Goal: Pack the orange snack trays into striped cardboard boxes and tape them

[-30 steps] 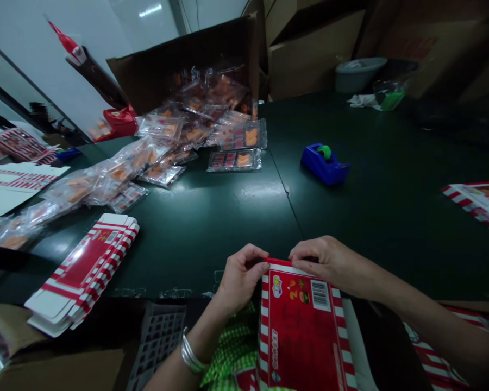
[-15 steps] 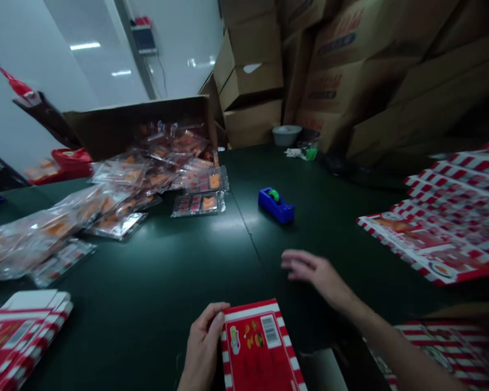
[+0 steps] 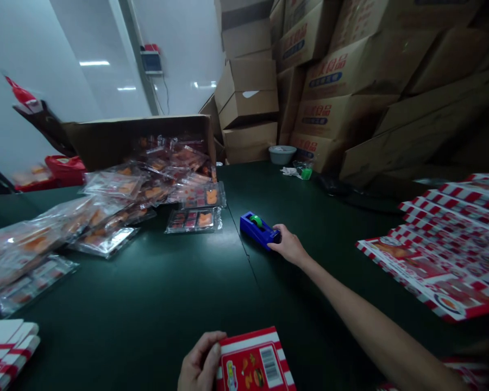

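Right hand [image 3: 288, 245], now off the red carton [image 3: 255, 361], touches a blue tape dispenser [image 3: 259, 229], its grip unclear; left hand [image 3: 199, 361] clenches the carton.

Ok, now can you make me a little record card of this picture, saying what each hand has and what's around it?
Left hand: holding a red-and-white printed carton by its edge
Right hand: fingertips touching the end of a blue tape dispenser
Table: dark green table under everything
Left side: clear plastic packs heaped in front of an open cardboard box
Right side: flat printed cartons overlapping in a pile
Back: stacked brown shipping boxes against the wall
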The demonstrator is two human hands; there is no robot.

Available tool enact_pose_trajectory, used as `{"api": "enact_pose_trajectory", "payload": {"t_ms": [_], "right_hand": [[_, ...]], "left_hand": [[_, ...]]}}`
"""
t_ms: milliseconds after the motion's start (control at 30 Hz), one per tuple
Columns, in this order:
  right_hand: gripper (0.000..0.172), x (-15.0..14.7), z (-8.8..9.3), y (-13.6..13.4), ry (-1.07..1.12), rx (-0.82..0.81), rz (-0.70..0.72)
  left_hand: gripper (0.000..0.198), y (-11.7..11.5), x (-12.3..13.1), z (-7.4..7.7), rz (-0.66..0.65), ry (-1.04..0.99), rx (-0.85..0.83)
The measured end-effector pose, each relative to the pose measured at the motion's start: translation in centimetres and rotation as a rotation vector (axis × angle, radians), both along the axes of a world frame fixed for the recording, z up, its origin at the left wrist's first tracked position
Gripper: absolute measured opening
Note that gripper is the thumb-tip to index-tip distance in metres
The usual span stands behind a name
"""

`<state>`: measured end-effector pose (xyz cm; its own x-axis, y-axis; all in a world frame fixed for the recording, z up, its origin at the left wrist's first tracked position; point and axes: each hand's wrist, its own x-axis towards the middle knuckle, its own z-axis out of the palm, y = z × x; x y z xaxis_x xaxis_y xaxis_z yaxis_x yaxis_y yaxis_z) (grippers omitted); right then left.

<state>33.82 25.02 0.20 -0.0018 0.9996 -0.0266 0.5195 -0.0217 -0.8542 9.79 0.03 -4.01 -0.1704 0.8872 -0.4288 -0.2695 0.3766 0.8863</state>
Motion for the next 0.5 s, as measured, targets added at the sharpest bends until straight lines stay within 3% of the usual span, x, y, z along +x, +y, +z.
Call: {"api": "enact_pose_trajectory", "payload": {"t_ms": [100, 267, 500], "right_hand": [[0.025, -0.5, 1.7, 1.9, 0.026, -0.183, -0.009], [0.029, -1.8, 3.6, 3.1, 0.106, -0.376, -0.095], [0.029, -2.4, 3.0, -0.5, 0.330, -0.224, -0.131]], "left_hand": [[0.066, 0.1, 0.1, 0.0, 0.006, -0.001, 0.022], [0.065, 0.2, 0.1, -0.2, 0.013, -0.013, 0.028], [0.061, 0.5, 0.0, -0.6, -0.004, -0.022, 0.090]]}}
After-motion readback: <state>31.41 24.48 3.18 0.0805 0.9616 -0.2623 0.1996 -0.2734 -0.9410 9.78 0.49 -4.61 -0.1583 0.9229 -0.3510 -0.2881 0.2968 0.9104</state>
